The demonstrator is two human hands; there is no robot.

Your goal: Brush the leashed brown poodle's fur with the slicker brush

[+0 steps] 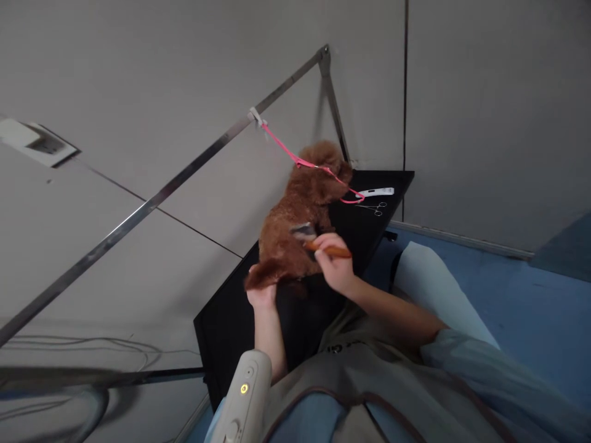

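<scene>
A curly brown dog is on the black grooming table, its head toward the far end. My right hand is closed round the orange-brown handle of a slicker brush. The brush's head lies against the fur on the dog's side. My left hand is at the dog's rear, gripping it from below and behind; fur hides most of the fingers. A pink loop leash runs from the overhead bar to around the dog's neck.
White clippers and metal scissors-like forceps lie at the table's far end. A metal grooming arm slants above the dog. A wall socket is at left. A pale device with a yellow light sits near my chest.
</scene>
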